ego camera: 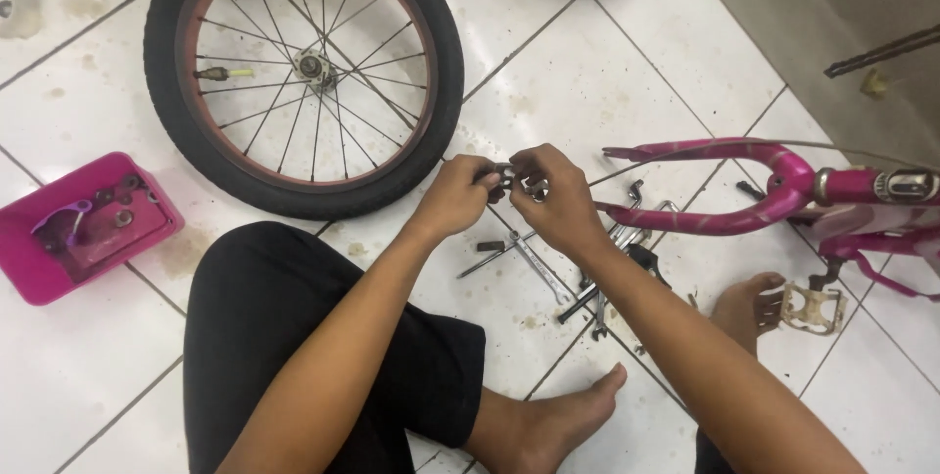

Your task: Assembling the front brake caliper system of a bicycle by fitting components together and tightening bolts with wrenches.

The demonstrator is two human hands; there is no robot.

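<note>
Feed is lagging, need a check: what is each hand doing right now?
Left hand: shut on small metal part.
Right hand: fingers pinching the same small metal part.

On the white tiled floor ahead of you lies a spoked bicycle wheel. At your left sits a pink tray containing small parts. At your right, note the pink bicycle frame, one pedal, and loose wrenches.

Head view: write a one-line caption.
Both hands, left hand and right hand, pinch a small metal part beside a wheel.
</note>
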